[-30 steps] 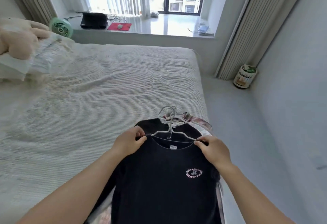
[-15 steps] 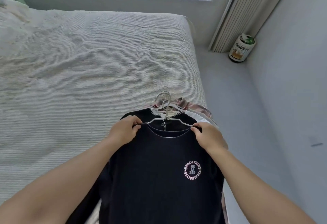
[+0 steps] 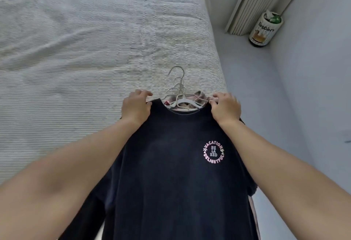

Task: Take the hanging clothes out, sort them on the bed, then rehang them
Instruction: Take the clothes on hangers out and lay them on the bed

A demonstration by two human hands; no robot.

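The left hand (image 3: 135, 107) and the right hand (image 3: 226, 107) each pinch a shoulder of the dark navy shirt with a pink round logo (image 3: 171, 163). It lies on top of more clothes on white wire hangers (image 3: 178, 88), at the edge of the white ribbed bed (image 3: 76, 40).

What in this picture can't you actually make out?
Head view only:
- Clothes under the dark top: it covers them; only scraps of pink fabric show at the collar.
- How many hangers: hooks overlap, too tangled to count.
- Fingertips of left hand and right hand: curled into the shoulders.
- Top's hem: cut off by the bottom edge.
- Bin contents: too small.
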